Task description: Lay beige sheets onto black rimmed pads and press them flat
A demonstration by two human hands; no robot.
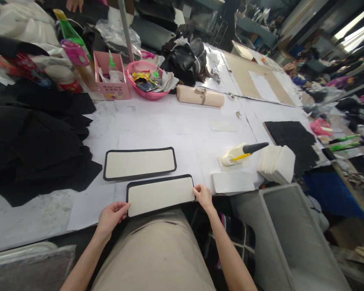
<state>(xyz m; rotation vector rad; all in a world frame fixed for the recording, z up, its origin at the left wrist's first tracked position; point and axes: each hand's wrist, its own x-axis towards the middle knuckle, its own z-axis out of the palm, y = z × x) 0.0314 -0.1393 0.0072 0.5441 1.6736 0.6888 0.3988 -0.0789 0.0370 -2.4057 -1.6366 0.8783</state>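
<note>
Near the table's front edge lies a long cream panel with a black border (160,196), rounded at its corners. My left hand (113,216) pinches its left end, thumb and fingers closed on the black rim. At the opposite end my right hand (204,195) grips the right rim between thumb and fingers. A second black-bordered panel (140,163) of the same shape lies flat just behind, touched by neither hand. To the right of my right hand sits a stack of white rectangular sheets (233,182).
A white container with a yellow-handled tool (238,155) stands beyond the sheets. Further right are stacked white pieces (277,163) and a grey bin (279,226). Black cut material (33,141) covers the left side. A pink basket (148,93) and a beige roll (200,96) lie behind.
</note>
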